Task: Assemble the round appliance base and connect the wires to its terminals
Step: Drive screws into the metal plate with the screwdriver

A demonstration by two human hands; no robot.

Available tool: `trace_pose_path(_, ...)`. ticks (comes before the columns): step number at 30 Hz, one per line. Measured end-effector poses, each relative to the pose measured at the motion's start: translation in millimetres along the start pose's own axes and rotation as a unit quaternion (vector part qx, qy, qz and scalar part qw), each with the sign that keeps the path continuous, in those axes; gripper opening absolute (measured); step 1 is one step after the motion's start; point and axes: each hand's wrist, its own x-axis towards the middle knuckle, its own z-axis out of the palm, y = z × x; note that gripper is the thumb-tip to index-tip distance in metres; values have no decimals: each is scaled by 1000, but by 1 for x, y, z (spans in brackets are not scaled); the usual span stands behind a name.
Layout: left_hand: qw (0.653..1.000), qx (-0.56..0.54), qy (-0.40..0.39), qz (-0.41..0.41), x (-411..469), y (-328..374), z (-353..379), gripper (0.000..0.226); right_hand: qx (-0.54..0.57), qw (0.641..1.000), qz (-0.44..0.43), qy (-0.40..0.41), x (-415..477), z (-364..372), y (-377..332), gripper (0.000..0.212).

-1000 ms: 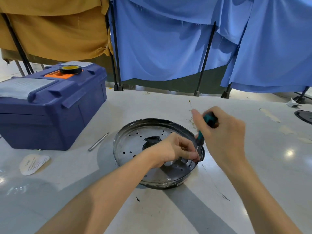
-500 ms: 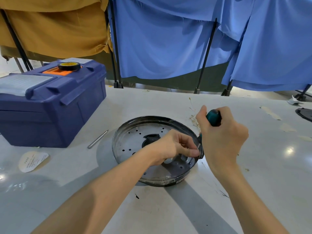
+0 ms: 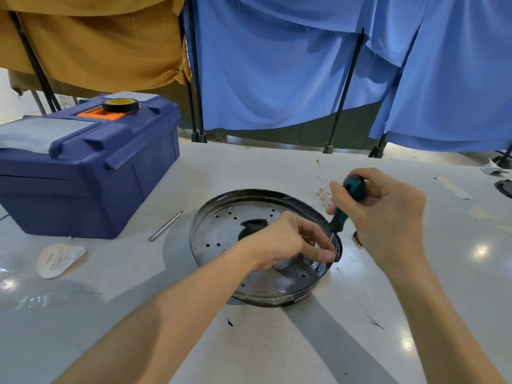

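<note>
**Bench holdings, left to right: round base under the screwdriver**

1. Paper label [image 3: 59,259], white and printed, flat on the table [image 3: 277,167] at far left.
2. Toolbox [image 3: 83,167], dark blue, lid shut, with a black tape roll [image 3: 120,105] lying on its orange handle recess.
3. Metal pin [image 3: 165,230], slim, lying loose between the toolbox and the base.
4. Round base [image 3: 219,234], a shallow metal dish with a drilled floor and a dark centre opening, resting flat on the table at mid-frame.
5. My left hand [image 3: 288,245], reaching into the dish at its right rim, fingers curled, thumb and forefinger pinching the thin shaft low down. Whether a screw also sits between them I cannot tell.
6. Screwdriver [image 3: 350,200], green and black handle, tilted, tip down at a hole in the dish floor.
7. My right hand [image 3: 388,214], fingers wrapped round the handle.
8. Bare wire strands [image 3: 322,187], pale, on the table just behind the dish.
</note>
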Motion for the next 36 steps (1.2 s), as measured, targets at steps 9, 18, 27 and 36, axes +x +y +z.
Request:
trace_pose_path(9,999,28,-19,8,-2,2,2,14,32,995,-26,-89,-5,-9,-7,22)
trace_pose_path(18,1000,17,1,-1,0,0,0,11,-33,998,-36,29,-2,2,2,27)
trace_pose_path(27,999,32,-6,16,1,-1,2,24,-37,997,-50,-55,-10,-6,-6,26)
trace_pose_path(36,1000,12,-12,10,-1,1,1,11,-123,987,-36,99,-3,12,5,26)
